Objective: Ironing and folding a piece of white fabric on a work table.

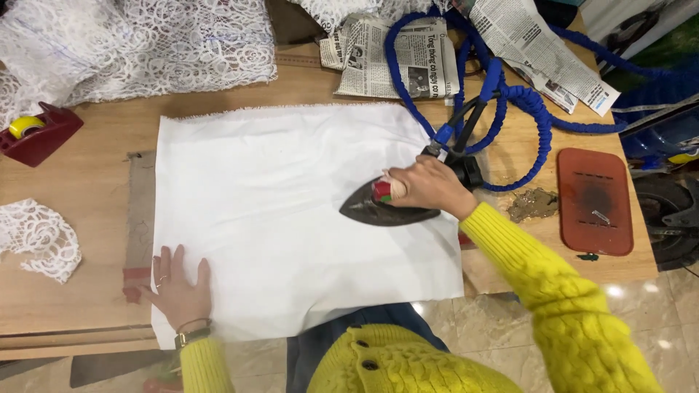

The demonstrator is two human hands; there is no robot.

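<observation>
A white cloth (277, 211) lies flat on a wooden table (87, 182). My right hand (431, 185) grips the handle of a dark steam iron (382, 209), whose soleplate rests on the right part of the cloth with its tip pointing left. My left hand (175, 287) lies flat with fingers spread on the cloth's near left corner. Both arms wear yellow knitted sleeves.
A blue coiled hose (535, 116) runs from the iron toward the back right. A rust-red iron rest pad (595, 201) lies at the right. Newspapers (408, 58) and white lace (131, 44) sit at the back, a red tape dispenser (36, 131) and a lace scrap (36, 236) at the left.
</observation>
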